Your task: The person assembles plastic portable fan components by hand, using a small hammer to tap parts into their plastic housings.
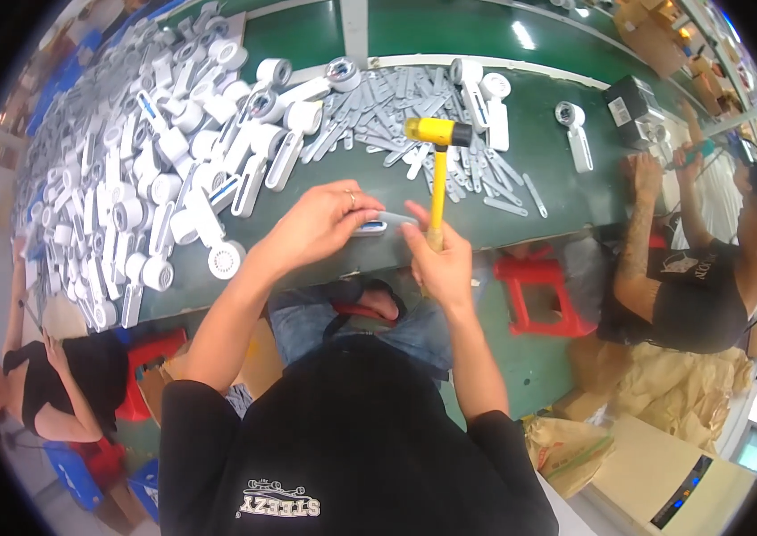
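Note:
My left hand (323,219) pinches one end of a flat grey plastic strip (395,217) above the near part of the table. The thumb and fingertips of my right hand (441,261) are at the strip's other end. That same hand is closed round the yellow handle (438,192) of a mallet, whose yellow and black head (437,132) points up and away from me. Just under the strip, a white handle piece with a blue inside (370,229) shows beside my left fingertips; the rest of it is hidden by my hand.
White handheld fans (164,188) lie heaped across the left of the green table (343,259). Loose grey strips (405,98) are piled at the far middle. One fan (575,134) lies apart on the right, near a black box (633,112). Co-workers sit at both sides; a red stool (539,295) stands right.

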Motion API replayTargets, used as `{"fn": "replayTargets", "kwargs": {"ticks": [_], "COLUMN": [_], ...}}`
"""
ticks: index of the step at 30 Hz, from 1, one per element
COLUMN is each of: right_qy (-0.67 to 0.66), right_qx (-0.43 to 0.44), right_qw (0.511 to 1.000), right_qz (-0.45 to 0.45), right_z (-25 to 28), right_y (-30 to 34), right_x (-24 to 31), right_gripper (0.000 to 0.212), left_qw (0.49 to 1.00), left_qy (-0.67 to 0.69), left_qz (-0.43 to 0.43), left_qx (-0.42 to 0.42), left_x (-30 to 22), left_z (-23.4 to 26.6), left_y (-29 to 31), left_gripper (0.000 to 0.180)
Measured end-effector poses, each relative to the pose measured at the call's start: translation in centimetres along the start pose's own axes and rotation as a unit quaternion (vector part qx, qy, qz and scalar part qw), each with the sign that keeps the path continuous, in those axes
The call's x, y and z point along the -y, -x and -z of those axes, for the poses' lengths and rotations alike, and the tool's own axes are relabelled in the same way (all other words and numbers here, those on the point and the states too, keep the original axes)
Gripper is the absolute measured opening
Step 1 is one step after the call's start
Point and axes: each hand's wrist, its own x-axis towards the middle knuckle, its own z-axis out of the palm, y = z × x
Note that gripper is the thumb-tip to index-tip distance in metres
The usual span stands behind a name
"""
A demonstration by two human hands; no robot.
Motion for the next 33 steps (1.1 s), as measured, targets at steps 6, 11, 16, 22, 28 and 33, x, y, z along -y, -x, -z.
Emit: {"fn": "replayTargets", "kwargs": {"ticks": [6, 11, 16, 22, 28, 33], "right_qy": [0.078, 0.168, 0.259, 0.34, 0.307, 0.107], "right_qx": [0.029, 0.096, 0.125, 0.16, 0.106, 0.12], "right_qw": [0.996, 0.981, 0.957, 0.927, 0.936, 0.962], "right_qz": [-0.038, -0.03, -0.042, -0.011, -0.137, -0.221], "right_z": [-1.0, -2.3, -3.1, -3.1, -3.9, -3.0], "right_y": [-0.2, -2.5, -3.9, -4.9, -4.4, -5.4], "right_x": [-0.2, -0.1, -0.2, 0.7, 2.3, -0.3], "right_gripper": [0.026, 0.027, 0.023, 0.022, 0.033, 0.03], "left_qw": [0.989, 0.968, 0.969, 0.959, 0.958, 0.962], "left_qy": [-0.09, -0.154, -0.108, -0.15, -0.157, -0.147], "left_qz": [0.022, 0.019, 0.05, -0.088, -0.085, -0.059], "left_qx": [-0.117, -0.195, -0.215, -0.223, -0.225, -0.223], "left_x": [0.7, 4.8, 5.3, 6.7, 6.6, 6.6], "left_z": [-0.1, -2.3, -3.6, -3.5, -3.8, -4.0], "left_y": [4.4, 7.6, 7.8, 7.6, 7.5, 7.5], "left_gripper": [0.035, 0.056, 0.052, 0.032, 0.02, 0.021]}}
